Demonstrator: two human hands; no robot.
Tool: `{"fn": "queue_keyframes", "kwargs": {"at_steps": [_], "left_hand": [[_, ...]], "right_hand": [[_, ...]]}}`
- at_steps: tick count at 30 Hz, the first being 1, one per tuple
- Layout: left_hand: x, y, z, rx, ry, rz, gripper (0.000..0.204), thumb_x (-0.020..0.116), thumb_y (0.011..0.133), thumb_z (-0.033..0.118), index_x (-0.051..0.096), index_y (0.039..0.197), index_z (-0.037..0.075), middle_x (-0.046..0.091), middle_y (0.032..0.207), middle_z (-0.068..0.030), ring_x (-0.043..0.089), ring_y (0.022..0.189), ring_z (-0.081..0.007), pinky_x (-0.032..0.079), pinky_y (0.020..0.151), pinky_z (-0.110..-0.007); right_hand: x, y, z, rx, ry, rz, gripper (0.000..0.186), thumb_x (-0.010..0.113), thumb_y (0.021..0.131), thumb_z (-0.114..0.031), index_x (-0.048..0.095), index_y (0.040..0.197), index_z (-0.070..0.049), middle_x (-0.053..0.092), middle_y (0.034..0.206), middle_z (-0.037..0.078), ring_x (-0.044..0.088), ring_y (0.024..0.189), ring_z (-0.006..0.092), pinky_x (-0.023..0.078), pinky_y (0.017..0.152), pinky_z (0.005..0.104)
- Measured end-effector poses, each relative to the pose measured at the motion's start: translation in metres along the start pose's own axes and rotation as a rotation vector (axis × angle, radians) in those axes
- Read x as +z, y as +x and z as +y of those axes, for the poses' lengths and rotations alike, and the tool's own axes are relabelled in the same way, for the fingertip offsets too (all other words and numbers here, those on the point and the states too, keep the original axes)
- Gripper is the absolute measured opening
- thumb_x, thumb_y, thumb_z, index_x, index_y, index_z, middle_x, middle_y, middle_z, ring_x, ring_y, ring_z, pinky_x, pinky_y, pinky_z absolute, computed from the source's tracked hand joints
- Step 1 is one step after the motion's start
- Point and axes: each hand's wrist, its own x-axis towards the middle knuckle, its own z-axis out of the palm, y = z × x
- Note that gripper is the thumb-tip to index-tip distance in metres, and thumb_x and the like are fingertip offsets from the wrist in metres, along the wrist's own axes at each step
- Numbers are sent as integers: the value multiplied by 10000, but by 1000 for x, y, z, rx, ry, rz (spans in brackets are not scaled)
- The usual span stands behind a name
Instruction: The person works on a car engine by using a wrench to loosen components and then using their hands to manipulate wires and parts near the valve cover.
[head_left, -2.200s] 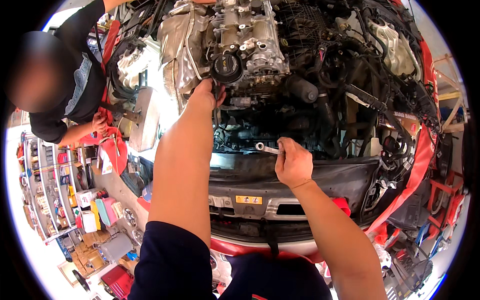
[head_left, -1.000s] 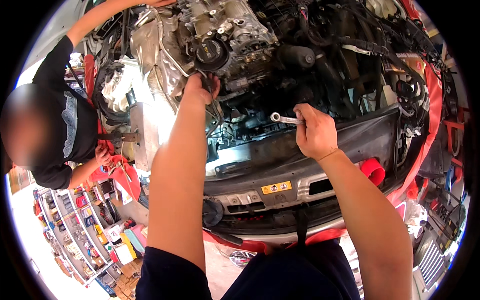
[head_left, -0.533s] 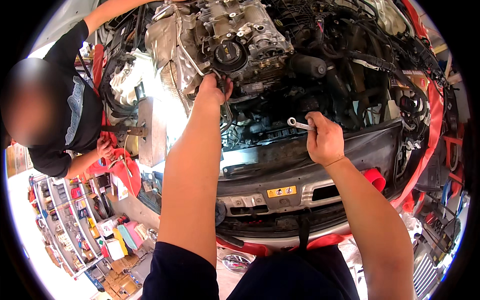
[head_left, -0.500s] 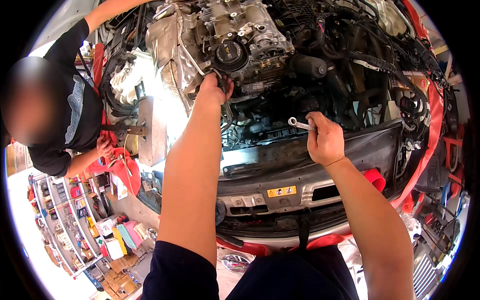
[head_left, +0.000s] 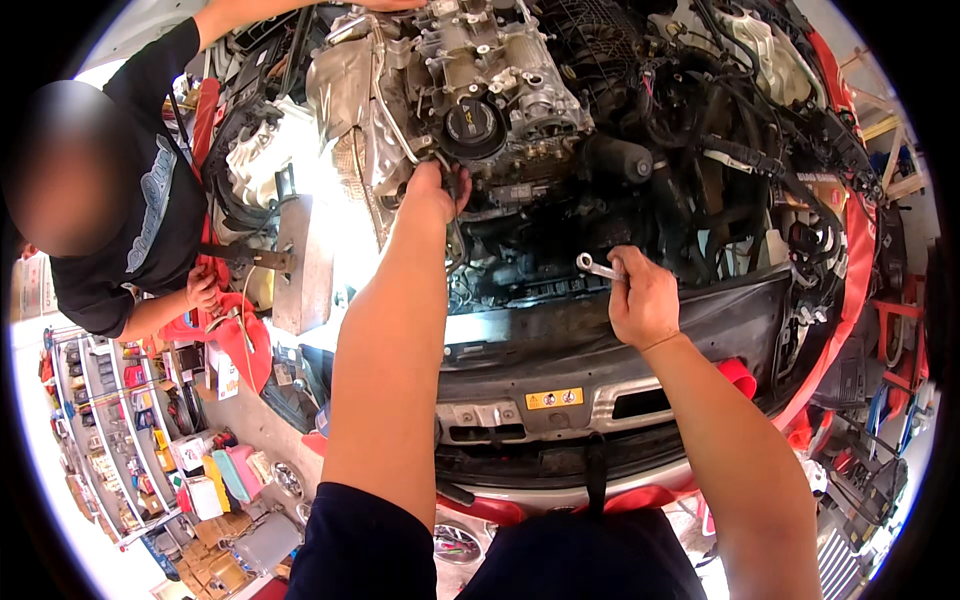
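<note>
My right hand point(head_left: 642, 300) is closed around a shiny wrench point(head_left: 597, 267), whose ring end points left over the dark gap behind the front panel. Its handle runs into my fist, hidden by the fingers. Reaching farther in, my left hand point(head_left: 434, 190) has its fingers curled in at the lower end of a thin metal pipe point(head_left: 396, 125), beside the black oil filler cap point(head_left: 473, 128). What those fingers grip is hidden. Below them hangs a dark hose point(head_left: 457, 245). The uncovered engine point(head_left: 495, 55) fills the top middle.
A co-worker point(head_left: 150, 200) in a black shirt leans in from the left, one hand on the engine's far side. Near them stand a metal block point(head_left: 296, 265) and a red cloth point(head_left: 245, 345). The black front panel point(head_left: 520, 345) crosses before me; cables point(head_left: 745, 150) crowd the right.
The view has shifted a little, and the engine sits slightly lower in it. My hands keep their places, the right still holding the wrench. The co-worker's far hand now shows at the top.
</note>
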Motion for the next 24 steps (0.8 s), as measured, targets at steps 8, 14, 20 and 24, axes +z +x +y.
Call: {"fn": "queue_keyframes", "kwargs": {"at_steps": [8,14,20,24], "left_hand": [[-2,-3,-3,55,27,60,144,509,917,200,575,870,82,624,790,-45,616,670,-177,533,606,-363],[-2,-7,-6,-1,-28,-7,146,508,928,208,600,887,103,628,763,-23,623,670,-180,546,594,-341],[-7,-1,-5,-13,9,53,174,541,910,258,577,826,110,604,727,-21,613,670,-177,530,579,-330],[3,-10,-11,32,-33,-37,125,557,898,211,586,846,101,611,744,-18,618,680,-177,534,591,-331]], "right_hand": [[0,-2,-2,-5,4,-23,136,540,814,-36,538,944,-79,604,746,135,592,676,372,474,591,438],[-2,-1,-1,16,-15,-32,126,547,821,-45,540,944,-74,612,758,137,594,668,368,475,584,431],[0,0,-6,-7,16,-21,118,544,822,-42,541,937,-70,614,766,138,603,690,369,479,597,436],[-8,2,-1,-10,-5,-35,125,542,815,-34,546,937,-64,620,792,145,610,713,370,486,610,435]]}}
